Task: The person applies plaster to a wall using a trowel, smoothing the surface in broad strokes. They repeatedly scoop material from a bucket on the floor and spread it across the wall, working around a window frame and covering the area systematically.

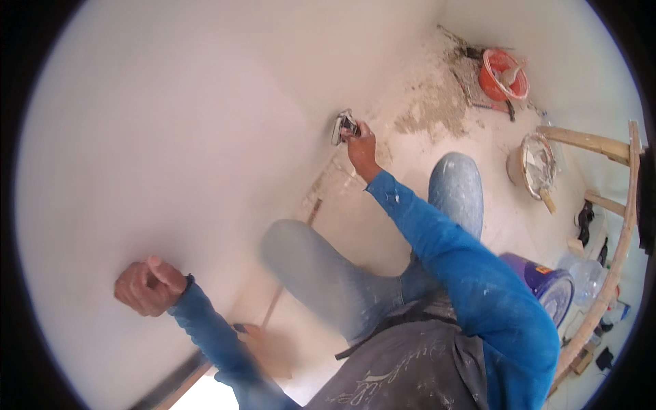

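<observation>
My right hand (362, 147) grips a small metal-and-black hand tool (342, 127), like a sanding block, at the white wall (205, 102) near where it meets the floor. My left hand (149, 287) is a closed fist at the wall on the lower left; I cannot see whether anything is inside it. My bent legs (328, 280) in dusty jeans are on the dirty pale floor (403, 191), the left knee close to the wall. A thin reddish stick (277, 297) lies along the wall beside that leg.
An orange bucket (492, 82), hammer (495, 108) and debris stand in the far corner. At right are a pail of white paste (526, 171) with a wooden-handled tool, a leaning wooden ladder-like frame (591, 141), a purple bucket (540, 280) and clear plastic bottles (584, 280).
</observation>
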A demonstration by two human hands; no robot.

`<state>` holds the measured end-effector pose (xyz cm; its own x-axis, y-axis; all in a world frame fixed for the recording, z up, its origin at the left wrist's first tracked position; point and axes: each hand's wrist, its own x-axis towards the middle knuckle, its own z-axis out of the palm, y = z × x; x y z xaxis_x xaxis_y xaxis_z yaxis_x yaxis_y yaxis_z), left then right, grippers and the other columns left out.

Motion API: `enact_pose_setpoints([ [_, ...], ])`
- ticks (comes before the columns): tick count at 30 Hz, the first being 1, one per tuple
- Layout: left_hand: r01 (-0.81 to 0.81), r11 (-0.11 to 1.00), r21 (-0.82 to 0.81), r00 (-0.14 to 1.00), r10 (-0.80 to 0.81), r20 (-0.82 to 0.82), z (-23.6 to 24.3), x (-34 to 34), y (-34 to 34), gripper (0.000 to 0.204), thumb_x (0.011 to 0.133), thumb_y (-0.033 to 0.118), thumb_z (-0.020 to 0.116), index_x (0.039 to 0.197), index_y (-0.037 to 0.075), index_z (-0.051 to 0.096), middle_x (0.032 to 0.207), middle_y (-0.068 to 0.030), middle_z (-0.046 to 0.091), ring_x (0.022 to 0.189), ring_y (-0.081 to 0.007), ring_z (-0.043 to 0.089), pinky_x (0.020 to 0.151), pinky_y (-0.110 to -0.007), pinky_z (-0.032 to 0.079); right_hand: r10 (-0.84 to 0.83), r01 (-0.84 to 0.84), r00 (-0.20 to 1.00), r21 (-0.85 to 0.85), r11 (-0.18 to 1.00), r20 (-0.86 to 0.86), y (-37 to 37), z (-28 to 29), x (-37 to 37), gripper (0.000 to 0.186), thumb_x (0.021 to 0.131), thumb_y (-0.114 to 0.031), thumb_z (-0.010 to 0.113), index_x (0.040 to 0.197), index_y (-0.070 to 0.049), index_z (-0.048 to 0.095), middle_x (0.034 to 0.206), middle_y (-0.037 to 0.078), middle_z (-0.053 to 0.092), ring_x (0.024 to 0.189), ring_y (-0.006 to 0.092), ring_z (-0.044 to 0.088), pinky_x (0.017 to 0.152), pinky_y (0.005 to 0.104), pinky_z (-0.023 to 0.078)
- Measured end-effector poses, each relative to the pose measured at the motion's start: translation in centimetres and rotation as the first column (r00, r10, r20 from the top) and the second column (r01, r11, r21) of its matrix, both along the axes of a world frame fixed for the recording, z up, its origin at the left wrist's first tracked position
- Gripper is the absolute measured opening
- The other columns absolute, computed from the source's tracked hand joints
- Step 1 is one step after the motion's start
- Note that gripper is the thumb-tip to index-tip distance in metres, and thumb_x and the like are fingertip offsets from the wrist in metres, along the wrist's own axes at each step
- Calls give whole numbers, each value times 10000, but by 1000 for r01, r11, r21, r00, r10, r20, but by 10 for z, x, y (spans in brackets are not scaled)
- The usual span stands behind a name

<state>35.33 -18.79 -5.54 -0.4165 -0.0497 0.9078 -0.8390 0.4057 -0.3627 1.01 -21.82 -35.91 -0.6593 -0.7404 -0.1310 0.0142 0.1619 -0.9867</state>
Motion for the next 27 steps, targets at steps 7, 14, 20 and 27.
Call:
enact_pose_setpoints([
  [7,-16,998,57,1000,16,-11,8,-5,15,270,874,275,613,678,127,498,620,-11,527,574,-213,491,638,-358,377,113,148,651,-271,951,750,-18,194,37,197,860,-143,669,952,25,626,864,41,647,742,125,590,675,304,466],
  [14,11,999,54,1000,-10,-14,18,-4,18,168,773,196,606,670,120,497,610,-16,511,542,-214,445,606,-342,334,193,-154,981,-534,831,17,-15,377,28,216,823,-127,675,966,26,624,864,89,632,758,146,564,681,339,462],
  [20,28,998,52,999,-27,-18,17,-1,17,160,740,175,607,647,116,492,589,-18,510,507,-203,424,580,-332,305,-440,-516,537,-693,504,-720,-40,422,-13,248,756,-77,671,1001,-106,646,954,113,597,907,301,559,758,412,443],
  [27,46,999,22,999,-45,-13,20,1,16,145,742,148,601,654,105,494,584,-32,517,507,-204,454,556,-341,296,-245,-650,260,-357,671,-934,-11,264,-9,456,668,1,659,1084,-187,669,1096,28,626,1040,251,552,869,436,352],
])
